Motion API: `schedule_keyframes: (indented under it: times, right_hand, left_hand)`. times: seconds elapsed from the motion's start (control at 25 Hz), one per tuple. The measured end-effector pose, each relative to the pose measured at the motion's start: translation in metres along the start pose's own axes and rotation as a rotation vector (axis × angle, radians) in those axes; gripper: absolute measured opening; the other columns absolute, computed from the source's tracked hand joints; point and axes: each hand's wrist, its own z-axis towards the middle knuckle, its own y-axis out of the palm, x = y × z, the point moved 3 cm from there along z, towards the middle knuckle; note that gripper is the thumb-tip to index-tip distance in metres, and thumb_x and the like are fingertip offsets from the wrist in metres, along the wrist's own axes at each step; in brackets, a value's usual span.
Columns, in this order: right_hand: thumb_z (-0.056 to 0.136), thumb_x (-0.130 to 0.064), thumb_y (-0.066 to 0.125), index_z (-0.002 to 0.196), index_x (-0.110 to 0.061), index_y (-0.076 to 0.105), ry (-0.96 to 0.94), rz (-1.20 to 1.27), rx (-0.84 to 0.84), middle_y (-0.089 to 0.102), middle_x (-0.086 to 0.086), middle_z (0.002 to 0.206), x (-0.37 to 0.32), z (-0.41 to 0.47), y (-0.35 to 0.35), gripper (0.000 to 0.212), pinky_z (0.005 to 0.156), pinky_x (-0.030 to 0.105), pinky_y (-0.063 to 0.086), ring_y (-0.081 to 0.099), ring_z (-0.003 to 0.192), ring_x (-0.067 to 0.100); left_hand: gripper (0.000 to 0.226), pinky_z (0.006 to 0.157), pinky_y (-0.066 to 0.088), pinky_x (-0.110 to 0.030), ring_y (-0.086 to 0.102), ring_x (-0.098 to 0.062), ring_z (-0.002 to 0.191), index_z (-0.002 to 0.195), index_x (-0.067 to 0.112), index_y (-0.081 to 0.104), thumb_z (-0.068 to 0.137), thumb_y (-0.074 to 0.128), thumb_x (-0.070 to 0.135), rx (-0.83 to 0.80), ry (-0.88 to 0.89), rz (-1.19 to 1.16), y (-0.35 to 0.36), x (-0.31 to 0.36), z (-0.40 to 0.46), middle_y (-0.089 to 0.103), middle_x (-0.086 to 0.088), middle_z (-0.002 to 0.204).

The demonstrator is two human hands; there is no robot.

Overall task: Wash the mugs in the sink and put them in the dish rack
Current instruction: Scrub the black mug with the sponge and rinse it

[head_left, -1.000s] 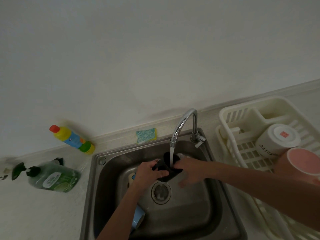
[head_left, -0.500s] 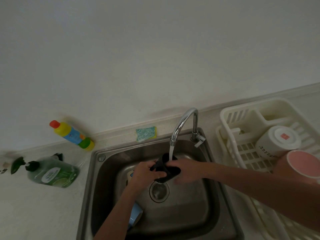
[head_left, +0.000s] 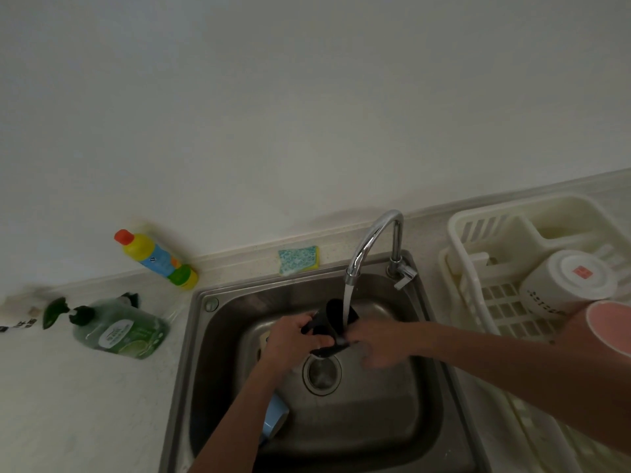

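A: What's the grip? The left hand [head_left: 296,336] curls round the side and handle of the black mug [head_left: 336,319], and the right hand [head_left: 379,343] grasps its other side, fingers wrapped low near the base.

B: Where's the mug?

A: Tilted under the tap [head_left: 372,240], above the drain [head_left: 321,370] in the middle of the sink [head_left: 205,336]. The stream of water [head_left: 348,303] runs into its mouth.

B: So how far along?

A: I'd judge over halfway. A white mug [head_left: 566,285] and a pink mug [head_left: 611,329] lie in the dish rack [head_left: 478,230] at the sink's right edge. The black one is mid-rinse, and a blue mug [head_left: 273,421] lies by the sink's left wall, partly under the left forearm, seemingly unwashed.

B: Room to move?

A: Tight above: the spout hangs just over the mug's rim. To the right, the sink's rim and the rack wall must be cleared. The rack's near end looks open, past the pink mug.

B: And the left?

A: A sponge [head_left: 298,259] on the back ledge, two bottles [head_left: 157,259] [head_left: 119,327] at the counter's back-left, well apart.
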Motion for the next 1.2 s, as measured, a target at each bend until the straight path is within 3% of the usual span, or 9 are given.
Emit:
schedule_keyframes:
  times: [0.08,0.24,0.4,0.48,0.64,0.8,0.96,1.08,1.2]
  right_hand:
    - [0.087,-0.016,0.067,0.132,-0.017,0.053,-0.027,0.011,0.015,0.057,0.001,0.121,-0.009,0.002,-0.002,0.046,0.073,0.009,0.038,0.054,0.104,0.010]
    - [0.082,-0.014,0.069,0.133,-0.023,0.052,-0.003,0.058,0.121,0.057,0.001,0.125,-0.001,0.001,-0.008,0.055,0.091,0.030,0.050,0.057,0.107,0.014]
    - [0.083,-0.012,0.068,0.132,-0.019,0.052,-0.030,0.039,0.053,0.056,0.000,0.126,-0.008,-0.002,0.000,0.052,0.081,0.016,0.041,0.051,0.100,0.007]
    - [0.080,-0.022,0.073,0.134,-0.025,0.050,-0.001,0.126,0.153,0.058,-0.006,0.124,-0.002,0.000,-0.009,0.059,0.084,0.016,0.044,0.056,0.105,0.008]
    - [0.079,-0.032,0.075,0.129,-0.022,0.057,-0.047,0.085,0.115,0.059,-0.003,0.125,-0.004,-0.005,-0.008,0.054,0.097,0.036,0.048,0.056,0.112,0.014]
    - [0.077,-0.035,0.075,0.129,-0.027,0.055,-0.064,0.252,0.253,0.060,-0.007,0.123,-0.006,-0.002,-0.022,0.057,0.094,0.028,0.050,0.057,0.109,0.008]
    - [0.077,-0.038,0.073,0.122,-0.029,0.063,-0.035,0.137,0.085,0.064,-0.009,0.120,0.002,-0.009,-0.012,0.048,0.097,0.033,0.049,0.060,0.110,0.010]
    - [0.075,-0.031,0.073,0.115,-0.031,0.067,-0.023,0.504,0.288,0.067,-0.015,0.110,-0.005,-0.012,-0.024,0.040,0.091,0.026,0.052,0.063,0.103,0.000]
    - [0.072,-0.021,0.081,0.128,-0.024,0.058,0.083,0.895,0.447,0.063,-0.006,0.126,0.008,-0.014,-0.029,0.060,0.101,0.034,0.050,0.058,0.121,0.011]
  left_hand:
    - [0.026,0.076,0.059,-0.043,0.072,-0.023,0.081,0.092,0.030,0.069,0.072,0.085,0.027,-0.005,0.005,0.010,0.001,-0.004,-0.001,0.075,-0.005,0.085]
    - [0.028,0.074,0.060,-0.033,0.071,-0.014,0.078,0.098,0.030,0.070,0.074,0.084,0.024,-0.010,0.014,-0.027,0.003,-0.004,-0.003,0.075,0.002,0.084]
    - [0.027,0.058,0.051,-0.018,0.064,-0.004,0.064,0.099,0.016,0.073,0.074,0.083,0.018,-0.037,0.004,-0.032,0.005,-0.003,-0.004,0.071,0.007,0.079]
    - [0.024,0.062,0.055,-0.028,0.066,-0.013,0.066,0.093,0.020,0.072,0.073,0.085,0.021,-0.019,-0.013,-0.065,0.005,-0.004,-0.001,0.073,-0.002,0.082]
    - [0.035,0.072,0.057,-0.033,0.071,-0.014,0.077,0.083,0.044,0.064,0.071,0.086,0.019,0.004,-0.005,-0.099,0.001,0.001,0.003,0.076,0.002,0.088]
    - [0.040,0.085,0.058,-0.038,0.072,-0.017,0.090,0.084,0.047,0.063,0.070,0.087,0.019,-0.001,0.017,-0.098,-0.001,0.002,0.008,0.075,0.006,0.093]
    - [0.039,0.085,0.057,-0.029,0.070,-0.007,0.089,0.105,0.029,0.072,0.071,0.086,0.019,-0.037,-0.004,-0.116,0.001,0.000,0.009,0.071,0.019,0.095]
    - [0.036,0.078,0.061,-0.033,0.074,-0.017,0.085,0.109,0.022,0.071,0.076,0.082,0.013,-0.033,-0.058,-0.312,0.006,-0.002,0.004,0.077,-0.001,0.091]
    - [0.034,0.082,0.060,-0.042,0.073,-0.030,0.094,0.113,0.003,0.066,0.080,0.075,0.005,-0.075,-0.157,-0.646,0.011,0.000,-0.008,0.074,-0.017,0.103]
